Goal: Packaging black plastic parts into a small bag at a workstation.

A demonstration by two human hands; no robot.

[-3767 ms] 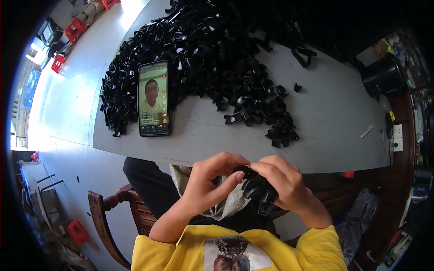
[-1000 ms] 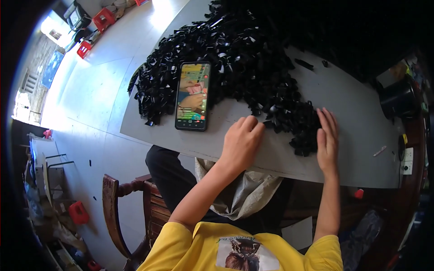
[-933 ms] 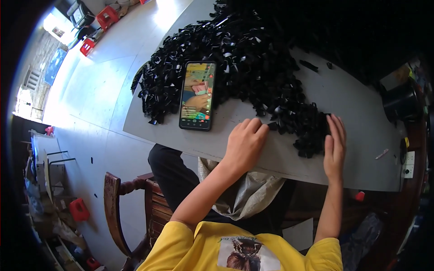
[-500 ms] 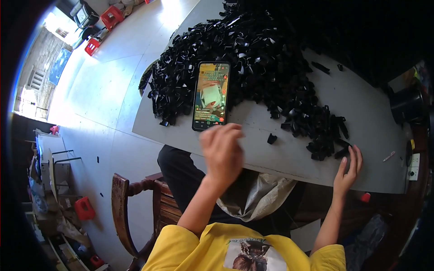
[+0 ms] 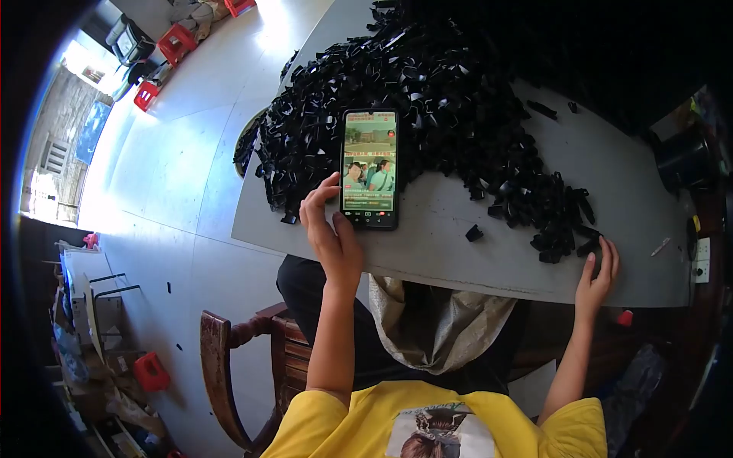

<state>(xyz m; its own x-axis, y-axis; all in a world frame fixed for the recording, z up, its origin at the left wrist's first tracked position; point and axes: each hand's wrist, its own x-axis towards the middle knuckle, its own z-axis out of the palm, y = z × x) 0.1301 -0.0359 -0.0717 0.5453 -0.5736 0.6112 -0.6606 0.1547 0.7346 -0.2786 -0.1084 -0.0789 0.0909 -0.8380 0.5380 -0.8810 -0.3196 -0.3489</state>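
A large heap of small black plastic parts (image 5: 412, 99) covers the grey table (image 5: 458, 259). A smartphone (image 5: 369, 169) with a lit screen lies face up at the heap's near edge. My left hand (image 5: 330, 233) rests on the table with its fingers spread, touching the phone's lower left corner. My right hand (image 5: 598, 269) lies at the table's front right edge, fingertips on a few black parts at the end of the heap. One loose black part (image 5: 474, 233) lies alone between the hands. Neither hand grips anything.
A beige sack (image 5: 435, 328) hangs open under the table's front edge over my lap. A wooden chair (image 5: 229, 359) stands at my left. Red stools (image 5: 177, 42) stand far off on the floor. A dark pot (image 5: 683, 160) sits at the table's right end.
Both hands left the parts held over the lap and went to the table. The left hand moved left to the phone; the right hand slid right along the heap's edge.
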